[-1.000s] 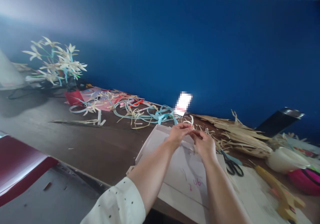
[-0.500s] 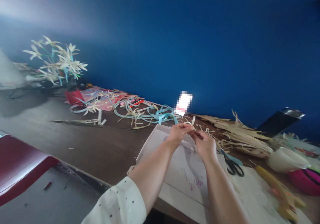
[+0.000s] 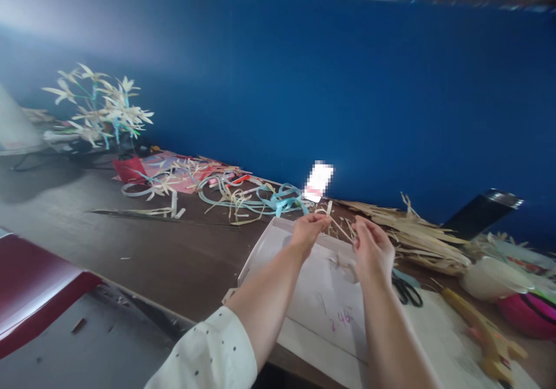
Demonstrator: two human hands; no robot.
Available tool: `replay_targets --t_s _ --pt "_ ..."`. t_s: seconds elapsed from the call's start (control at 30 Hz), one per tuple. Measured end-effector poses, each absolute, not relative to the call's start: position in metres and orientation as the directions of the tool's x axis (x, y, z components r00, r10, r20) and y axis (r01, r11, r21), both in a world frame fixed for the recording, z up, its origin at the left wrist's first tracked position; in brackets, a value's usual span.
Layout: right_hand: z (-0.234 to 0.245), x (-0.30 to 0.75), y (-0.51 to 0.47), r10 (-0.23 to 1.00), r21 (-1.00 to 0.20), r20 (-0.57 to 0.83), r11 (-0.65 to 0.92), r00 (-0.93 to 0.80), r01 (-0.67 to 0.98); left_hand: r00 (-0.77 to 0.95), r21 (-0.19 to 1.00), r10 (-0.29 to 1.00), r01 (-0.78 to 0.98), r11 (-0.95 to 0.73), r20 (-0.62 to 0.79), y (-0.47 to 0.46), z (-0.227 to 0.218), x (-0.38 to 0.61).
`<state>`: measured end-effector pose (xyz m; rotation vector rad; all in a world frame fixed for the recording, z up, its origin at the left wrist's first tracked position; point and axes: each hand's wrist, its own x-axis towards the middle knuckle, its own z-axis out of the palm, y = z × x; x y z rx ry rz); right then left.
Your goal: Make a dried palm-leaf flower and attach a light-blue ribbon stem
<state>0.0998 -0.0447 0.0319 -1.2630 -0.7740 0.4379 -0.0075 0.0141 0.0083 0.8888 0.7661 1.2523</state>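
My left hand (image 3: 310, 231) pinches a thin pale strip (image 3: 341, 228) that looks like dried leaf, and a curled end of it rises past the fingertips. The strip runs slanting down to my right hand (image 3: 374, 247), whose thumb and fingers are closed at its other end. Both hands hover over the far part of a white cardboard box (image 3: 313, 314) with purple writing on it. Just past the hands, a phone (image 3: 318, 182) leans against the blue wall, its screen blurred out.
Black-handled scissors (image 3: 407, 292), a yellow glue gun (image 3: 489, 337) and a white cup (image 3: 495, 279) lie to the right. Dried leaves (image 3: 417, 232) are heaped near a black tumbler (image 3: 482, 212). Blue ribbon (image 3: 282, 201) and pale flowers (image 3: 113, 108) in a red pot (image 3: 129, 170) are leftward.
My right hand has moved right, away from my left, and the strip is now stretched between them. The left hand has barely shifted.
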Motion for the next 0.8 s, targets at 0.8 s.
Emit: replay_targets --t_s 0.8 --pt "0.038 0.133 -0.089 0.988 -0.146 0.077 -0.12 0.132 0.982 0.183 0.934 0.983 -0.351 0.069 -0.004 0.02 -0.003 -0.004"
